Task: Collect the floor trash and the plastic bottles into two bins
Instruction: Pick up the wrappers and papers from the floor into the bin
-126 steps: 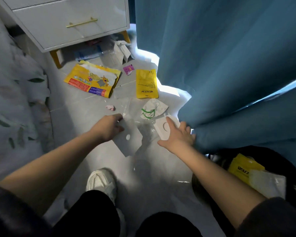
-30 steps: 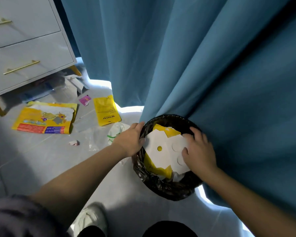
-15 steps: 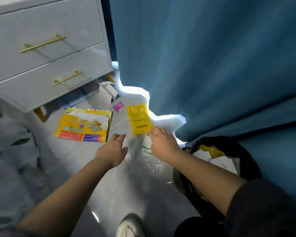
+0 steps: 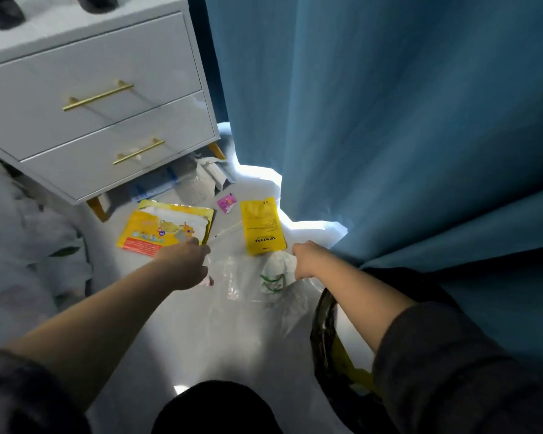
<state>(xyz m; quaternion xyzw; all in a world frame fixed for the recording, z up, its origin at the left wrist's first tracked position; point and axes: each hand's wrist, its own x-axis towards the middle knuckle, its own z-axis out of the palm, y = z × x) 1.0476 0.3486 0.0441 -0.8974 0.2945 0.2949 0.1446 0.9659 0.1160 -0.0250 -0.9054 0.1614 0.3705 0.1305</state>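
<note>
My left hand [image 4: 185,264] reaches down to the floor beside a small pink scrap [image 4: 208,280], at the edge of a clear plastic film [image 4: 242,277]; its fingers are hidden under the hand. My right hand [image 4: 304,258] curls onto the top edge of a crumpled white wrapper with green print [image 4: 275,275]. Beyond the hands lie a large yellow packet [image 4: 166,230], a narrow yellow packet [image 4: 262,227] and a pink sachet [image 4: 227,203]. A black-lined bin [image 4: 322,321] stands under my right forearm, with a yellow packet [image 4: 342,355] inside.
A white drawer cabinet [image 4: 107,120] on wooden legs stands at the back left, with a white carton [image 4: 215,173] and clear plastic [image 4: 192,187] under it. The blue curtain [image 4: 389,120] hangs to the right, over the bin. Patterned bedding [image 4: 29,245] lines the left side.
Both hands left the bin, where they had put white sheets, and moved left onto the floor trash. My right hand now curls on the white wrapper; my left hand has dropped lower.
</note>
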